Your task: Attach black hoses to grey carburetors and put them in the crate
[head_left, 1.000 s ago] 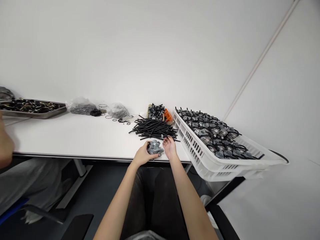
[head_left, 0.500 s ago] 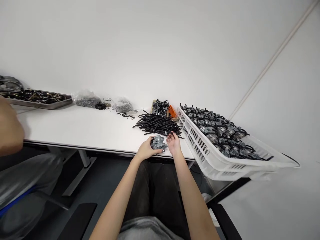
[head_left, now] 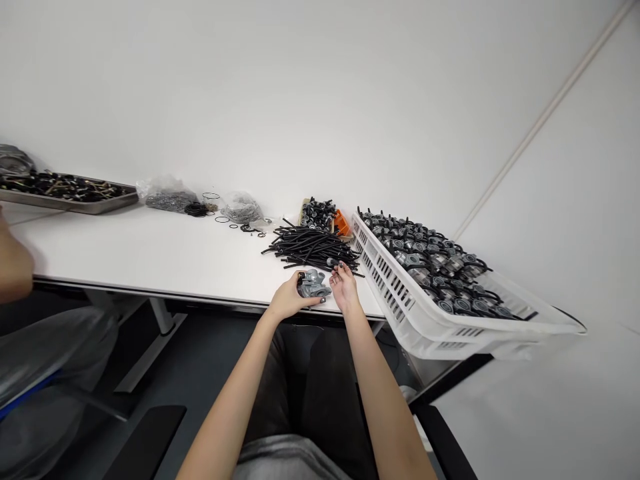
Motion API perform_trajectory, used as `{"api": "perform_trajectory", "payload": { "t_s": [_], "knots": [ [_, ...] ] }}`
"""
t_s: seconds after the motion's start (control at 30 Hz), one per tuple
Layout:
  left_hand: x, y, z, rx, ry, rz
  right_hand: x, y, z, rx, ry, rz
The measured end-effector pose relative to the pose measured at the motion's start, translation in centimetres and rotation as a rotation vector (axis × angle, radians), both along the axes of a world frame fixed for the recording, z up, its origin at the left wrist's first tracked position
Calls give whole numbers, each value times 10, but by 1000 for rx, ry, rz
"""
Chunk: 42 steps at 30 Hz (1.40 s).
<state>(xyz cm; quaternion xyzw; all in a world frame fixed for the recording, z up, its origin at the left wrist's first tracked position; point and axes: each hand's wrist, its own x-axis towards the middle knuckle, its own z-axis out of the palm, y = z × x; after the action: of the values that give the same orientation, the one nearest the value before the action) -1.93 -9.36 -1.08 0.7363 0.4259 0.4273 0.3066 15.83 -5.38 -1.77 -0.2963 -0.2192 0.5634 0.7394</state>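
Near the table's front edge, my left hand (head_left: 290, 299) is wrapped round a grey metal part (head_left: 313, 285). Just right of it, my right hand (head_left: 344, 285) pinches a small dark piece with a grey end (head_left: 332, 263) between thumb and fingertips. The two hands are apart. Right behind them lies a pile of black tubes (head_left: 310, 246), its near edge close to my right fingertips. Small black and grey fittings (head_left: 319, 215) fill a box behind the tubes, next to an orange container (head_left: 342, 223).
A white slotted crate (head_left: 395, 287) on the right holds rows of assembled grey parts (head_left: 440, 260). Clear bags (head_left: 243, 208), black rings (head_left: 197, 209) and a metal tray (head_left: 107, 205) line the table's back. Another person's arm (head_left: 14, 267) shows at the left edge.
The view has shifted slightly. The small piece in my right fingertips now shows more clearly, pointing left over the tubes' edge. My left hand keeps its hold on the grey part.
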Motion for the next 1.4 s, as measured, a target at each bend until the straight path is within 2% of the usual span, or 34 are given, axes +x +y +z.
{"api": "perform_trajectory", "payload": {
  "t_s": [0.37, 0.67, 0.77, 0.93, 1.1, 1.27, 1.4],
  "knots": [
    [1, 0, 1, -3, 9, 21, -1, 3, -1, -3, 46, -54],
    [1, -1, 2, -8, 19, 33, -2, -1, 2, 6, 14, -47],
    [2, -2, 3, -9, 32, 49, -2, -1, 3, -3, 7, -22],
    [9, -4, 1, -27, 106, 151, -1, -2, 4, 25, -19, 53],
    [13, -4, -2, -22, 81, 183, -1, -2, 2, 54, -34, 118],
    [11, -1, -2, -5, 6, 194, -1, -1, 0, 72, -67, 120],
    [9, 6, -4, 69, -66, 136, -2, -3, 1, 94, -84, 140]
  ]
}}
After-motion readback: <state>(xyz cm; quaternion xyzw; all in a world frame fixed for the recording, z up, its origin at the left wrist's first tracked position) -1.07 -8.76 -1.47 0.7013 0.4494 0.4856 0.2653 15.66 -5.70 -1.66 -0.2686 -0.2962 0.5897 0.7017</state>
